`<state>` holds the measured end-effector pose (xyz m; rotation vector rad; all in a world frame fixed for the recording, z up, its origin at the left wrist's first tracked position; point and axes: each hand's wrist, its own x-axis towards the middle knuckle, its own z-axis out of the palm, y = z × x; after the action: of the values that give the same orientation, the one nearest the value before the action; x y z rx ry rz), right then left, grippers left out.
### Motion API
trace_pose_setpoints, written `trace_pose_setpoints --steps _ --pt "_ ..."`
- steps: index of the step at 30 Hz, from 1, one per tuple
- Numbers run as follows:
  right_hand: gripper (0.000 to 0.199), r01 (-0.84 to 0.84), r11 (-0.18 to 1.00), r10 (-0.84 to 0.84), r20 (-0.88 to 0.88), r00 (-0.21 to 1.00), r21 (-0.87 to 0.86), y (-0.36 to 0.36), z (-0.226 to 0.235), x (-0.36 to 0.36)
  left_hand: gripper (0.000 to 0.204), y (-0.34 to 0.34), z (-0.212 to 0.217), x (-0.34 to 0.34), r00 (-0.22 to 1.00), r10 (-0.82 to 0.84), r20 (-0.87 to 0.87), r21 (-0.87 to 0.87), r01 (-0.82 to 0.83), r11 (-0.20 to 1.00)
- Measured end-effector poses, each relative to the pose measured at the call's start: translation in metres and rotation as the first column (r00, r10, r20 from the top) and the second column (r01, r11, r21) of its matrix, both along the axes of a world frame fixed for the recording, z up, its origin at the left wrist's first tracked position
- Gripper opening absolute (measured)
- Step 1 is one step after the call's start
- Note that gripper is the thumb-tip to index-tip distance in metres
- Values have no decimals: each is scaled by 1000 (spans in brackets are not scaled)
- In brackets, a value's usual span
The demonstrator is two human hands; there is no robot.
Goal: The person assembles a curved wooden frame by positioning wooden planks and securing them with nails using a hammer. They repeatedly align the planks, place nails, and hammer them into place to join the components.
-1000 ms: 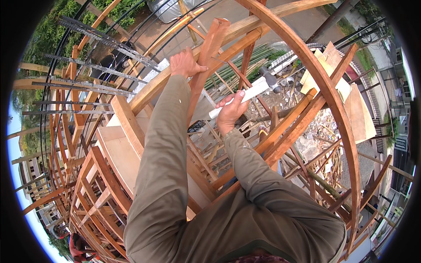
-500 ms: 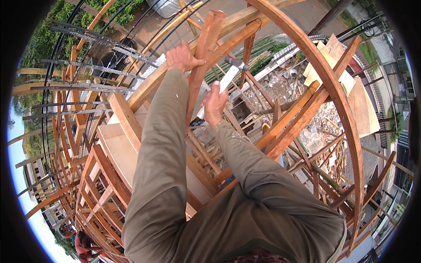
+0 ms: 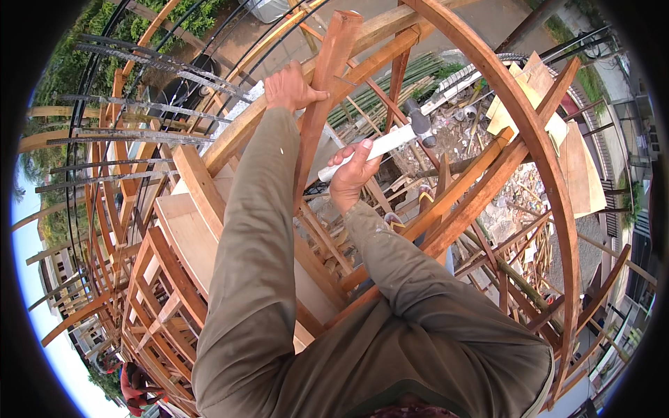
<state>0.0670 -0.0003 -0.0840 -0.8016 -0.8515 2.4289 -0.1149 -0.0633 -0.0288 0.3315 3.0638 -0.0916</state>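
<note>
My left hand [image 3: 290,88] is closed over a reddish wooden post [image 3: 327,87] and the long beam [image 3: 240,139] behind it, its thumb pressed against the post's face. In my right hand [image 3: 354,175] is a hammer [image 3: 391,143] with a white handle. Its dark metal head [image 3: 419,124] points up and to the right, apart from the post. A thin nail-like piece [image 3: 346,80] sticks out at the post's right edge. My fingers hide part of the handle.
A curved wooden rib [image 3: 533,139] arches across the right side. Two boards [image 3: 474,195] cross below it. Dark rods [image 3: 157,108] jut in from the left. Rubble [image 3: 512,198] lies far below. A person in red [image 3: 136,390] is at the lower left.
The hammer head has swung right and away from the post, and the handle now tilts more toward level. My left hand keeps its place on the wood.
</note>
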Motion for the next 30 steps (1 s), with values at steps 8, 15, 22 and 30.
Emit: trace_pose_setpoints --steps 8,15,22,30 --pt "29 -21 999 23 -28 999 42 4 0 3 92 2 5 4 1000 5 16 -6 -5 1000" --pt "28 -88 996 88 16 996 21 1 4 -1 95 -5 1 0 1000 2 -19 -13 -2 1000" --pt "29 -231 970 239 158 958 -70 35 29 1 95 4 0 -4 999 -19 43 -32 20 999" --pt "36 -443 814 467 30 884 376 194 122 101 88 -3 2 4 1000 0 2 -91 0 996"
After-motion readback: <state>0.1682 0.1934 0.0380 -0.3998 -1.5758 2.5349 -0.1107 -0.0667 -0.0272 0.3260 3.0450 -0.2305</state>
